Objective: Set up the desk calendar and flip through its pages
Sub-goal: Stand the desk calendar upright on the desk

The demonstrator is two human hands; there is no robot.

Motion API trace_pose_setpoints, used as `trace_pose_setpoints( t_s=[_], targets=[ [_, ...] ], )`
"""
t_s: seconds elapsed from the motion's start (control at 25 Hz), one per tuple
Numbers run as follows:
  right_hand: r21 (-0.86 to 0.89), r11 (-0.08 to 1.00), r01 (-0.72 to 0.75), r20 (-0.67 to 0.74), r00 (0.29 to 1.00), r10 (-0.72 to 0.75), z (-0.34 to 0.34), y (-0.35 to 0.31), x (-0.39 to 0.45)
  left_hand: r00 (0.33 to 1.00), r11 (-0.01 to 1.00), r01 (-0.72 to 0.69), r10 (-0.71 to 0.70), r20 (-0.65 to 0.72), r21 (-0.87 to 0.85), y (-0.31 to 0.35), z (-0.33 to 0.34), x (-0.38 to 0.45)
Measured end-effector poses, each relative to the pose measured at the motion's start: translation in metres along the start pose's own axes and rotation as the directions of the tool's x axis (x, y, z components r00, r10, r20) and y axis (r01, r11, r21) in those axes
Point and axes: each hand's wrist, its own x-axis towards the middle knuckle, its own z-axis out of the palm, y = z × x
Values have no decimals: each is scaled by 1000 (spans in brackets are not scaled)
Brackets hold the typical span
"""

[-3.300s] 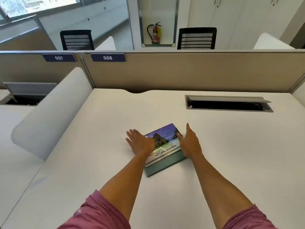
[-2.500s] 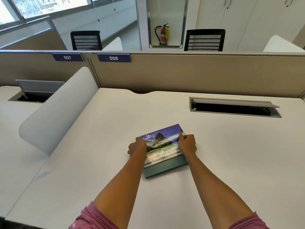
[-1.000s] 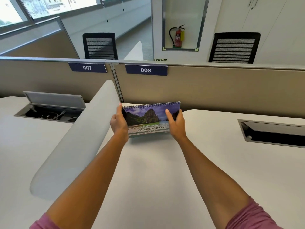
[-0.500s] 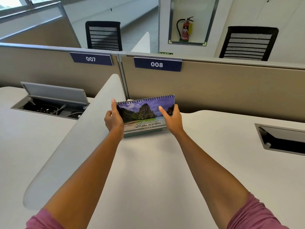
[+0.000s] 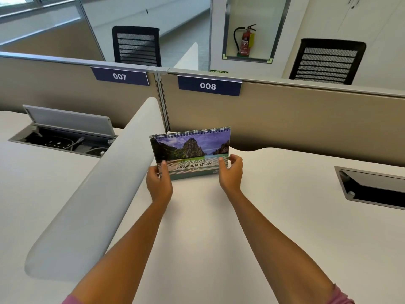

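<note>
The desk calendar point(image 5: 190, 150) stands upright on the white desk point(image 5: 219, 227), close to the beige partition at the far left. Its spiral binding runs along the top, and the cover shows green cliffs over water with the words "Amazing Natural Scenery". My left hand point(image 5: 158, 183) pinches the lower left corner, thumb on the cover. At the lower right corner is my right hand point(image 5: 231, 176), with its thumb on the front and its fingers curled round the edge. The back of the calendar is hidden.
A curved white divider point(image 5: 98, 194) runs along the desk's left side, almost touching the calendar. The partition point(image 5: 285, 119) labelled 008 rises just behind. A cable slot point(image 5: 372, 189) is sunk into the desk at the right. Another, lid raised point(image 5: 65, 126), is on the neighbouring desk.
The calendar went from lying flat mid-desk to being lifted and carried to the far left. It now stands on the desk, and both hands have slid down to its lower corners.
</note>
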Motion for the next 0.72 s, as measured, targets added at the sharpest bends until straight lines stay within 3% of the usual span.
trace_pose_setpoints(
  t_s=[0.28, 0.56, 0.72],
  targets=[
    [-115, 993, -1, 66, 998, 8, -3, 14, -13, 967, 963, -235, 218, 130, 133, -43, -11, -32],
    [-174, 981, 81, 38, 996, -75, -14, 19, -33, 969, 957, -232, 212, 128, 174, -50, -15, -31],
    [-59, 997, 52, -100, 993, -58, -21, 12, -43, 975, 971, -211, 200, 99, 115, -51, -16, -28]
  ],
)
